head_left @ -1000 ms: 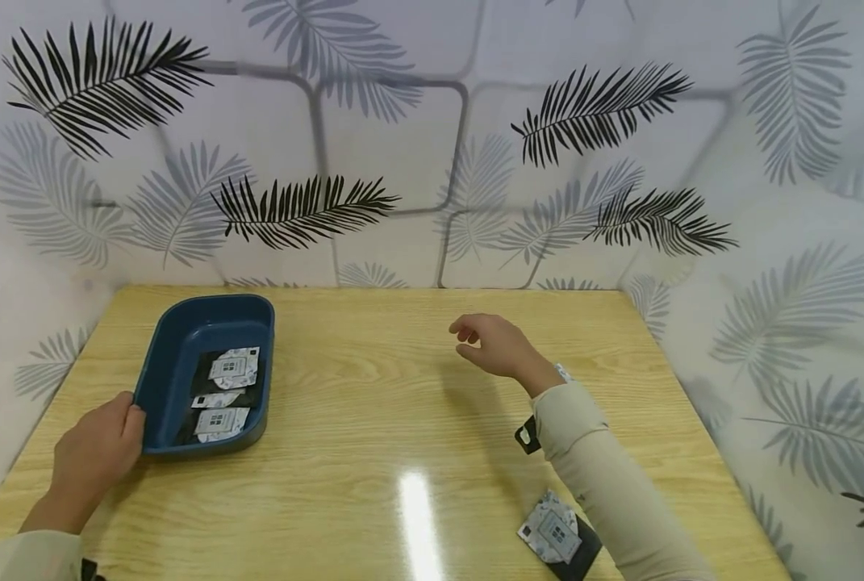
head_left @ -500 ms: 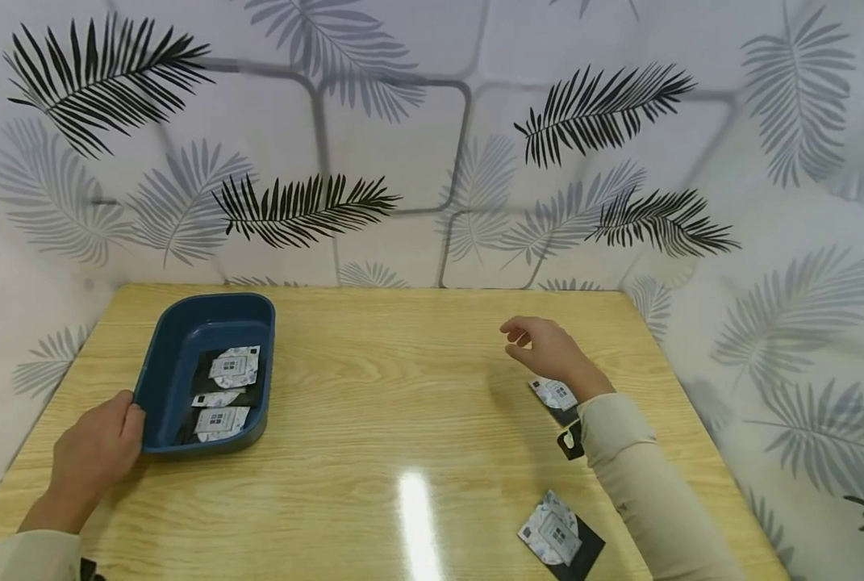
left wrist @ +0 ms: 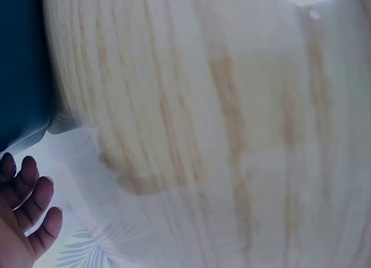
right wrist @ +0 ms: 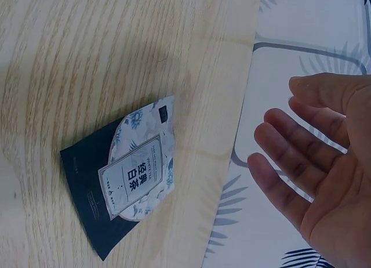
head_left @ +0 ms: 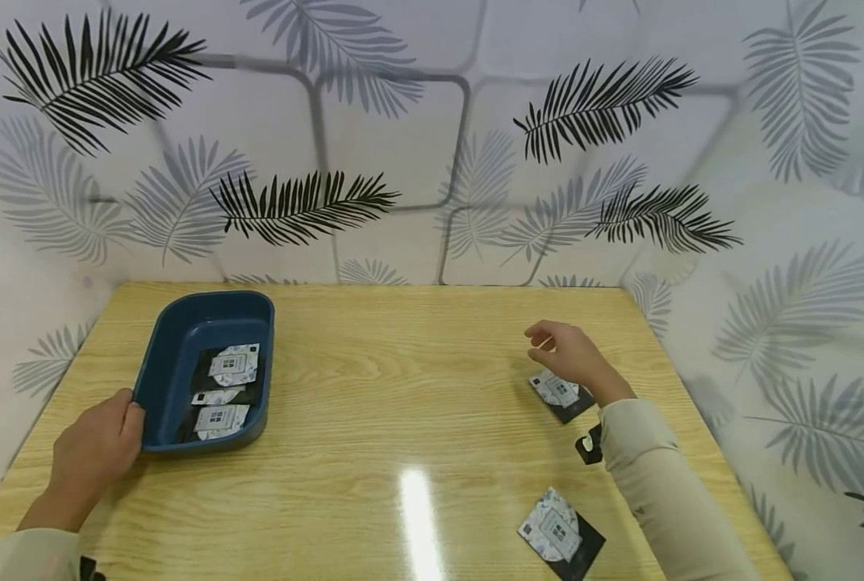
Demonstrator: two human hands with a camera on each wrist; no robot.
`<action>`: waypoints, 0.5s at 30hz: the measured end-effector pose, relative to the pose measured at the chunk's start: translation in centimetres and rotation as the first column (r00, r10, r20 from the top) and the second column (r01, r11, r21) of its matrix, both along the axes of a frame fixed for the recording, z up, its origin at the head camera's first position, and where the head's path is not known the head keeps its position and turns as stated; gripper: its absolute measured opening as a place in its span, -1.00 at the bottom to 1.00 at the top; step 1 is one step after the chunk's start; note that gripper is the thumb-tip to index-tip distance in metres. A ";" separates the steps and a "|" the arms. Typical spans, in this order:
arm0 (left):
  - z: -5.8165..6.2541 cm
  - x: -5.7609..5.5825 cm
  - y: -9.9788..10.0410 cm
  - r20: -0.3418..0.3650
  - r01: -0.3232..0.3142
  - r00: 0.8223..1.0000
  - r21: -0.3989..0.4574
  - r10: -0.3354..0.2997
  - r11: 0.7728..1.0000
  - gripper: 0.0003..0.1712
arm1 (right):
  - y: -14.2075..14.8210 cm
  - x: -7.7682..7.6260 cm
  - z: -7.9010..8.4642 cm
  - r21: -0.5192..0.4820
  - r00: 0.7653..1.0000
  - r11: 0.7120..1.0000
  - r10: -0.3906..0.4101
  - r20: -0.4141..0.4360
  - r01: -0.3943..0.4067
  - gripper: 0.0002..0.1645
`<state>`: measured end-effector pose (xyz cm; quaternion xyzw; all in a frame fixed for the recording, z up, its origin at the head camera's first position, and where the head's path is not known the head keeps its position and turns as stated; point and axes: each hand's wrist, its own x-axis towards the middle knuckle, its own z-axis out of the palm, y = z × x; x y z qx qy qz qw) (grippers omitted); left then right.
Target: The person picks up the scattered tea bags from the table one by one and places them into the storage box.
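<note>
My left hand (head_left: 99,442) grips the near left corner of a blue plastic tray (head_left: 260,428), thumb at the rim; its fingers (left wrist: 38,199) show beneath the tray in the left wrist view. Inside lie several black-and-white tea sachets (head_left: 232,366). At the right, my right hand (head_left: 566,352) hovers with nothing in it, fingers loosely bent. Just below it a tea sachet (right wrist: 138,178) lies flat on the table, its printed label face up. Another tea sachet (head_left: 559,532) lies nearer the front edge, left of the right forearm.
The wooden table (head_left: 381,371) runs back to a leaf-patterned cloth backdrop (head_left: 402,145), which also closes in both sides. Bright glare (head_left: 419,516) falls on the table's front middle. A small black device (head_left: 589,445) sits at the right cuff.
My right hand has moved right and slightly down, over the farther sachet, which the arm covered before. The left hand and tray have stayed put.
</note>
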<state>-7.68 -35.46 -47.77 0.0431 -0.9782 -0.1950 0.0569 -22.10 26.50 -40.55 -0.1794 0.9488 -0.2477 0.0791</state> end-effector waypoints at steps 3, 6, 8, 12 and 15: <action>0.2 0.0 0.1 0.006 -0.002 1.000 0.000 0.002 1.000 -0.65 | 0.3 0.0 0.0 0.010 0.999 1.000 -0.026 0.033 0.026 -0.58; 0.3 0.0 0.2 0.013 -0.004 1.000 -0.003 0.004 1.000 -0.66 | 0.6 0.0 0.1 0.083 0.992 0.994 -0.086 0.090 0.078 -0.53; 0.3 0.1 0.1 0.017 -0.003 1.000 -0.008 0.003 1.000 -0.66 | 1.0 0.0 0.2 0.146 0.984 0.983 -0.130 0.124 0.111 -0.49; 0.1 -0.1 -0.2 0.021 0.007 1.000 -0.016 -0.007 1.000 -0.66 | 1.5 0.0 0.4 0.224 0.975 0.965 -0.172 0.140 0.138 -0.45; 0.1 -0.2 -0.4 0.024 0.011 1.000 -0.024 -0.011 1.000 -0.66 | 1.7 -0.1 0.6 0.234 0.975 0.962 -0.174 0.139 0.138 -0.45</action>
